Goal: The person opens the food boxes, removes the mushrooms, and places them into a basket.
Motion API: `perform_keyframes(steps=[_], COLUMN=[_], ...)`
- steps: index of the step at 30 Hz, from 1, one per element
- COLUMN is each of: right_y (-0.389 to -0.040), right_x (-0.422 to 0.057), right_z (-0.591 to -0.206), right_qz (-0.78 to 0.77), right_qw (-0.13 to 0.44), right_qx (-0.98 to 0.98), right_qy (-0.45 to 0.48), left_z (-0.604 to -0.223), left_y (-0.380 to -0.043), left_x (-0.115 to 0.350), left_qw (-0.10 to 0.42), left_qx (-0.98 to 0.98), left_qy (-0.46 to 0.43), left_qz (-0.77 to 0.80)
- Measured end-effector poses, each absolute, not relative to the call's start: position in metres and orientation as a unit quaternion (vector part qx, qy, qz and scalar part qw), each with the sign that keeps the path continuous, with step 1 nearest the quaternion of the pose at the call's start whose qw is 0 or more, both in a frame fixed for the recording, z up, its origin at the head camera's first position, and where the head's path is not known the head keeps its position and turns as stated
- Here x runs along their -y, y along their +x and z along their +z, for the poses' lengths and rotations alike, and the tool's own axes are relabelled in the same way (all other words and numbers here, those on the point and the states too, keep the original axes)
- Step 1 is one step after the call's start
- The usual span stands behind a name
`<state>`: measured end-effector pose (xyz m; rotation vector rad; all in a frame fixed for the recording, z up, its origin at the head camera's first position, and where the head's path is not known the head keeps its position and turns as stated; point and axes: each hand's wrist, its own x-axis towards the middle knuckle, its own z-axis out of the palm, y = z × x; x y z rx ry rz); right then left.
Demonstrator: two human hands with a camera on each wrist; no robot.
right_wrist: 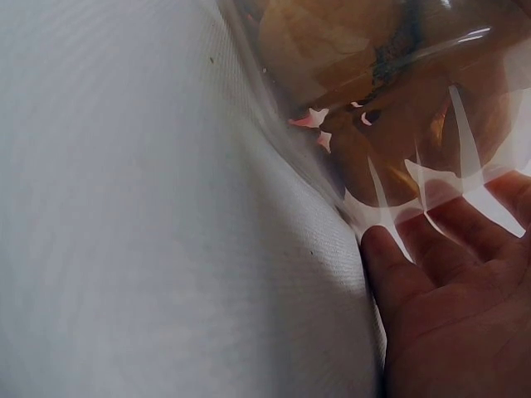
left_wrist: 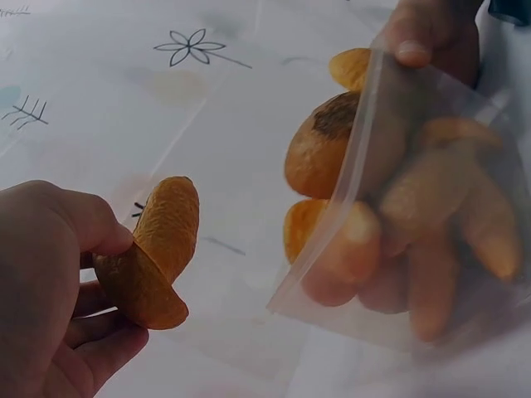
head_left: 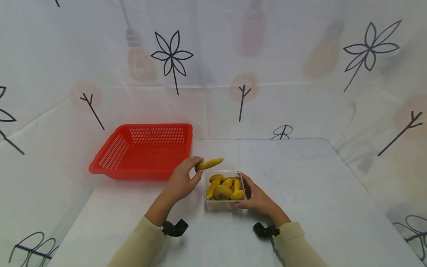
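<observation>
A yellow mushroom [head_left: 212, 163] with a thick stem is pinched between the thumb and fingers of my left hand [head_left: 182, 180], above the left back corner of a clear plastic box [head_left: 221, 206]. In the left wrist view its brownish cap [left_wrist: 141, 286] lies against the fingers. Several more yellow mushrooms [head_left: 222, 192] fill the box, piled up to about its rim. My right hand [head_left: 258, 198] grips the box by its right side, thumb at the front and fingers at the back. Seen from the right wrist, fingers [right_wrist: 448, 249] lie against the clear wall.
A red plastic basket [head_left: 146, 172] with slotted walls stands at the back left of the white table [head_left: 300, 193], close to my left hand. Behind the table hangs a pale cloth [head_left: 213, 66] printed with flowers and bulbs. Each wrist wears a black device [head_left: 175, 227].
</observation>
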<state>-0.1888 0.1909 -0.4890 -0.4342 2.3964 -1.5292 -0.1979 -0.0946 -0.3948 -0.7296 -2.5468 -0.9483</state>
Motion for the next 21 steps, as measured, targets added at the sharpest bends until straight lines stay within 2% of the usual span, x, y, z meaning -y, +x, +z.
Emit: perform_keyframes(steps=[21], right_y=[-0.189], right_x=[-0.192], right_z=[-0.490], right_qz=[-0.534], right_qw=[0.135], right_qx=[-0.821], right_qy=[-0.148], left_z=[-0.382], left_y=[-0.212], left_x=[0.133], left_qw=[0.174], left_qx=[0.910], left_qy=[-0.159], left_qz=[-0.340])
